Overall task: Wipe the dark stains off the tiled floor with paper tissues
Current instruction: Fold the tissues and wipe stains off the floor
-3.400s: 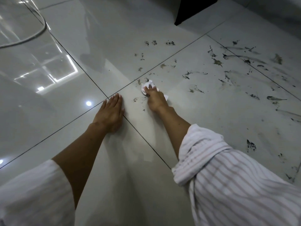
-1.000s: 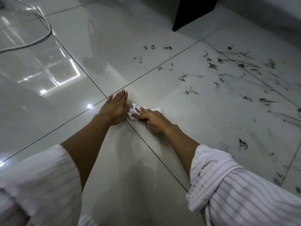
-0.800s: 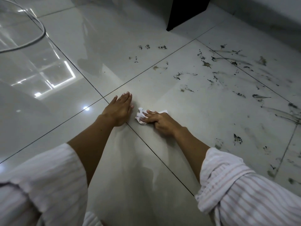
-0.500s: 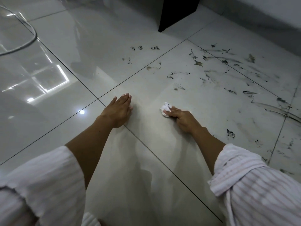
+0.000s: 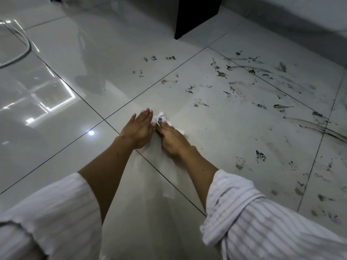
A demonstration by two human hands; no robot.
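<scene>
Pressing a crumpled white paper tissue (image 5: 161,118) flat to the glossy tiled floor (image 5: 216,132), the right hand (image 5: 171,136) has its fingers laid over the wad, holding it down rather than pinching it, while the left hand (image 5: 138,128) rests open beside it, palm down, fingers straight. The tissue looks light, soft and easily torn (likely to shred if dragged hard over the damp-looking dark stains (image 5: 261,156)), so it is best gathered as a bunch under the fingertips. No brand, label or legible writing shows anywhere.
</scene>
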